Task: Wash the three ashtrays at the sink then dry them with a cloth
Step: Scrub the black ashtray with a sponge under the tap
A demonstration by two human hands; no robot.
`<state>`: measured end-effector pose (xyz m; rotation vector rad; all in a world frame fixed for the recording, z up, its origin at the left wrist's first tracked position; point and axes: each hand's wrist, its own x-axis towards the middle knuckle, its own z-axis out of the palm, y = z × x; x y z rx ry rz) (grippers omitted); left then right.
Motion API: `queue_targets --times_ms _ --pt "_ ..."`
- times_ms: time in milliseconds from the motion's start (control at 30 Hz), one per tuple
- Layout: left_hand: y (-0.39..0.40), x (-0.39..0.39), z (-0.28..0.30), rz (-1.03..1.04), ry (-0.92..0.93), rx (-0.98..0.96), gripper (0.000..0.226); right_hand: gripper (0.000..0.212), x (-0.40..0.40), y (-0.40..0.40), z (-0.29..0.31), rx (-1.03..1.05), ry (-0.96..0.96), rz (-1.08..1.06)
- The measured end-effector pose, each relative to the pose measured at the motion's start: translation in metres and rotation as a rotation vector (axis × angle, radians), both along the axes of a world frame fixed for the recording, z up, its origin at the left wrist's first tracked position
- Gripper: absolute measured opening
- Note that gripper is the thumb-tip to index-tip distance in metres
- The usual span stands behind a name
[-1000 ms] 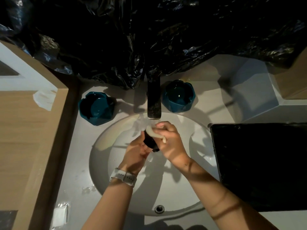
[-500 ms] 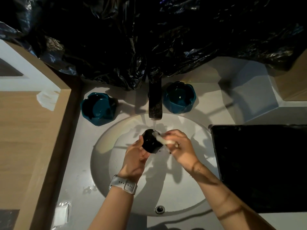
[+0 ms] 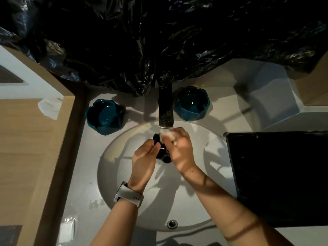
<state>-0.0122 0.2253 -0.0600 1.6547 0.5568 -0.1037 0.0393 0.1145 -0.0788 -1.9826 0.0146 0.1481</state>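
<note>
- The left hand (image 3: 144, 158) is gripping a dark ashtray (image 3: 160, 148) over the sink (image 3: 113, 167) at frame centre, just under the faucet (image 3: 166, 110)
- The right hand (image 3: 181, 150) is curling round a pale sponge (image 3: 167, 134), pressing it on the ashtray's upper edge
- Two teal ashtrays are sitting on the counter: one (image 3: 104, 116) left of the faucet, one (image 3: 192, 103) right of it
- A watch (image 3: 129, 194) is sitting on the left wrist

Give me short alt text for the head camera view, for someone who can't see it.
Over a white sink, a person's left hand holds a dark ashtray under the faucet while the right hand rubs it with a pale sponge. Two teal ashtrays, one left and one right, flank the faucet.
</note>
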Motion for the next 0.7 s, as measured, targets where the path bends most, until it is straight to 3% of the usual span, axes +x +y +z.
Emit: queue_targets --times_ms 100,200,300,433,600,700 --pt "0.0 -0.002 0.002 -0.023 -0.004 0.074 0.025 0.017 0.006 -0.006 0.002 0.145 0.18 -0.069" --pt "0.005 0.002 -0.003 -0.001 0.039 0.098 0.025 0.03 -0.01 -0.011 0.003 0.208 0.281 0.042" --pt "0.008 0.003 -0.005 -0.144 0.012 0.107 0.02 0.019 -0.008 -0.013 0.006 0.238 0.286 0.031" --pt "0.008 0.004 0.001 -0.242 -0.036 0.211 0.022 0.023 0.012 -0.016 0.009 0.382 0.498 -0.07" --pt "0.01 0.007 -0.001 -0.204 0.082 0.074 0.024 0.014 -0.007 -0.011 0.007 0.33 0.423 0.067" --pt "0.015 0.005 0.002 -0.28 0.055 0.016 0.021 0.015 0.011 -0.011 0.015 0.299 0.482 0.017"
